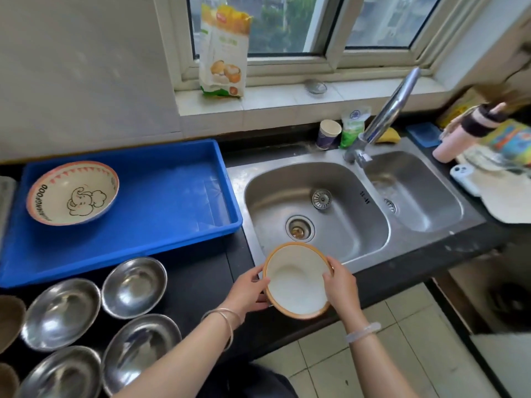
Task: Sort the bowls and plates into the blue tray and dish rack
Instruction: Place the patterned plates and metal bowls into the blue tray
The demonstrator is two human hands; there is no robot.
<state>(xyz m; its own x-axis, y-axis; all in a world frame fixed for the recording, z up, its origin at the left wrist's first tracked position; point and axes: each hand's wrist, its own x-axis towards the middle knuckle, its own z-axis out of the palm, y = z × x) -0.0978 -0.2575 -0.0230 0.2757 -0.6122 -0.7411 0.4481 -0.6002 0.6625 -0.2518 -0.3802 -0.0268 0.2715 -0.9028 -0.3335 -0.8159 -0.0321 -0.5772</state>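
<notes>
1. Both hands hold one round white bowl with an orange-tan rim above the front edge of the dark table, just before the stainless double sink.
2. The left hand has its grip clamped on the bowl's left rim, thumb on the inner edge, fingers beneath.
3. The right hand has its grip clamped on the bowl's right rim, thumb over the edge.
4. The bowl is tilted, with its open face turned up toward the camera.
5. A rectangular blue plastic tray rests on the table left of the sink. It holds one wide patterned ceramic bowl with a red-triangle border and an elephant drawing, lying in the tray's left part.
6. Five round stainless steel bowls stand upright, close together, on the table in front of the tray.
7. A chrome faucet stands behind the sink's divider.
8. A paper cup stands on the table behind the sink; a printed food bag stands upright on the window sill.
9. No dish rack can be made out with certainty.
</notes>
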